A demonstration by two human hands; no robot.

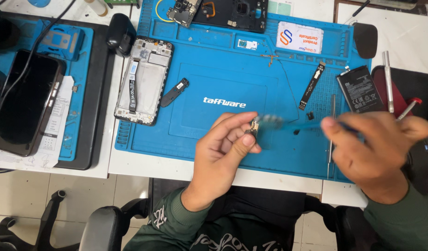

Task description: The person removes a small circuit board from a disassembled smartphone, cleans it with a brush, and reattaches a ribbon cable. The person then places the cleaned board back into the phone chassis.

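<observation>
— Fingers (242, 132) of the left hand (223, 151)?
— Pinched narrow on a small metal part (253, 128), above the blue mat (223, 65) on the counter (144, 165).
— The right hand (377, 148)?
— Closed on a blue brush (288, 123), long axis level, bristles pointing left at the part.
— Details?
— Blurred; the part's axis can't be made out.

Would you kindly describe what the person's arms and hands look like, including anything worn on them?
Both hands are bare: no gloves, rings or watch visible. The left hand and right hand emerge from dark green long sleeves ending at the wrists. The garment carries pale lettering-like print near the left cuff and across the front.
</observation>
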